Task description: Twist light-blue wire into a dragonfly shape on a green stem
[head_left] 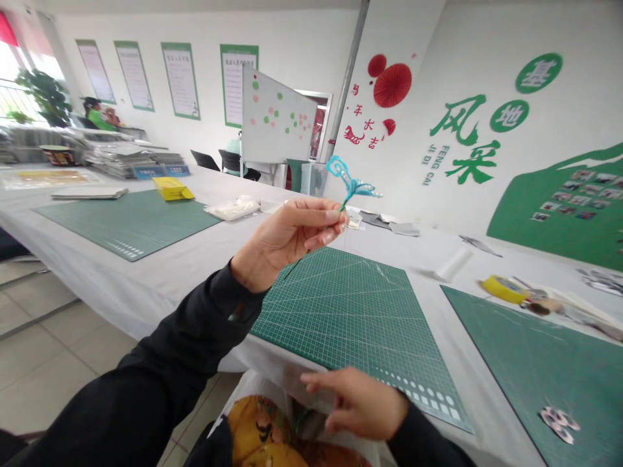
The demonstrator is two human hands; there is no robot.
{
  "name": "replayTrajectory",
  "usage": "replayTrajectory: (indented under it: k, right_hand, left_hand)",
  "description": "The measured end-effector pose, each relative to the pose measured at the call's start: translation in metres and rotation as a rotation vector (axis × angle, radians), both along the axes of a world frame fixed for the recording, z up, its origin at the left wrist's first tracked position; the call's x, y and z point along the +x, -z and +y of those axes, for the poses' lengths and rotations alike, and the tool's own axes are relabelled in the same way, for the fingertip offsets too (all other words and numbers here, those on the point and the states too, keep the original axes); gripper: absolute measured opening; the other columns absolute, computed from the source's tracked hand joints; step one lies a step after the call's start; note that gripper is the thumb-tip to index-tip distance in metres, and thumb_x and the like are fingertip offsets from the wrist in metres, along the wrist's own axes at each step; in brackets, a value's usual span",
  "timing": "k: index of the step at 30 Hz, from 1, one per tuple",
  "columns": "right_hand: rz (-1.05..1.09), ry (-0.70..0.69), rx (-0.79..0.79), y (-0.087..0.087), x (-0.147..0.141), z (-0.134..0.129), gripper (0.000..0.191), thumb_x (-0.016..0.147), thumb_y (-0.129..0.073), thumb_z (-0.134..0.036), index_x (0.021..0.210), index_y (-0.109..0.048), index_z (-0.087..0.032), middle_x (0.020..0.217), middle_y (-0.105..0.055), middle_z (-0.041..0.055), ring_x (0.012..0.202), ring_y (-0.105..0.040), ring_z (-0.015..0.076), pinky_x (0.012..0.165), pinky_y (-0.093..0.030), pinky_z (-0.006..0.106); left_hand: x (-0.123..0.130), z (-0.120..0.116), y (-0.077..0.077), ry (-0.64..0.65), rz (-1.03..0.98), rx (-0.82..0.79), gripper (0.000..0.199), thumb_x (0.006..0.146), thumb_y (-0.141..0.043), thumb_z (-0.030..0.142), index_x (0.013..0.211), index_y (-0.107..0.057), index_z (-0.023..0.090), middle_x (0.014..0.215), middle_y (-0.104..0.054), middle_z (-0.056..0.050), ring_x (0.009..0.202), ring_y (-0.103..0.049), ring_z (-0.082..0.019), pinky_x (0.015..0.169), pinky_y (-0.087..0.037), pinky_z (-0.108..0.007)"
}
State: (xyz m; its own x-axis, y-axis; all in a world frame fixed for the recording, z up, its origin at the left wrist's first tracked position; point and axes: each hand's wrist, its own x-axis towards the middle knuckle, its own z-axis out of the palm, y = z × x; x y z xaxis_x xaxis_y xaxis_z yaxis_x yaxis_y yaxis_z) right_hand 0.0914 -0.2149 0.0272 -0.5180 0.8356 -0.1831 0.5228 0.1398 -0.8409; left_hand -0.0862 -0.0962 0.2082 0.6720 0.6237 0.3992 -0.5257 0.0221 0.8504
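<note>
Between the thumb and fingers of my left hand (306,227) is the green stem of a blue wire flower (351,184), held up above the table. Its looped petals carry small pale beads. My right hand (357,402) hovers low at the table's near edge, its index finger stretched out and the other fingers partly curled, with nothing seen in it. Below both hands lies a green cutting mat (350,311) with a white grid. Under my right hand, a bag with an orange print (263,421) sits by my lap.
A second cutting mat (545,363) on the right bears a small pale flower-shaped piece (559,423). Yellow tape (505,289) lies behind it. To the left are another mat (131,224), a yellow box (172,188) and stacked papers (117,159). A person (97,115) sits far back.
</note>
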Motion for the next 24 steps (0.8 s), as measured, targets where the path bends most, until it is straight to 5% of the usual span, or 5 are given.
replayTrajectory:
  k: [5,8,10,13,24]
  right_hand:
    - [0.17,0.505,0.284,-0.099,0.043,0.011,0.028,0.079,-0.061,-0.031,0.103,-0.067,-0.02,0.091,-0.071,0.0073,0.043,-0.046,0.0049,0.04,-0.042,0.02]
    - [0.339,0.557,0.47,-0.127,0.028,0.009,0.028,0.082,-0.06,-0.032,0.108,-0.064,-0.022,0.103,-0.068,0.0081,0.047,-0.048,0.0042,0.041,-0.04,0.019]
    - [0.477,0.436,0.41,-0.13,0.01,0.009,0.032,0.085,-0.058,-0.032,0.116,-0.059,-0.024,0.114,-0.064,0.009,0.058,-0.057,0.0073,0.043,-0.041,0.019]
    - [0.652,0.322,0.326,-0.126,-0.012,0.01,0.025,0.086,-0.057,-0.029,0.11,-0.062,-0.022,0.097,-0.069,0.0068,0.07,-0.062,0.012,0.05,-0.045,0.021]
    - [0.66,0.389,0.403,-0.129,-0.003,0.001,0.016,0.087,-0.057,-0.028,0.088,-0.069,-0.018,0.049,-0.044,-0.0046,0.046,-0.037,0.0067,0.046,-0.026,0.024]
  left_hand:
    - [0.006,-0.002,0.005,0.032,0.034,0.003,0.008,0.072,-0.06,0.009,0.065,-0.059,0.006,0.064,-0.054,-0.002,0.045,-0.043,-0.001,0.033,-0.024,-0.011]
    - [0.011,-0.002,0.006,0.073,0.043,0.026,0.008,0.073,-0.059,0.009,0.066,-0.061,0.006,0.063,-0.055,-0.002,0.044,-0.043,-0.001,0.034,-0.024,-0.012]
    - [0.014,-0.004,0.004,0.098,0.038,0.039,0.009,0.074,-0.059,0.01,0.066,-0.06,0.005,0.062,-0.055,-0.002,0.044,-0.043,-0.001,0.034,-0.024,-0.012]
    - [0.013,-0.007,0.001,0.095,0.025,0.036,0.01,0.074,-0.059,0.009,0.064,-0.059,0.006,0.061,-0.054,-0.002,0.044,-0.044,-0.001,0.035,-0.024,-0.011]
    - [0.008,0.006,0.019,0.122,0.093,0.028,0.008,0.073,-0.062,0.012,0.069,-0.063,0.005,0.066,-0.059,-0.003,0.047,-0.048,-0.003,0.035,-0.026,-0.012]
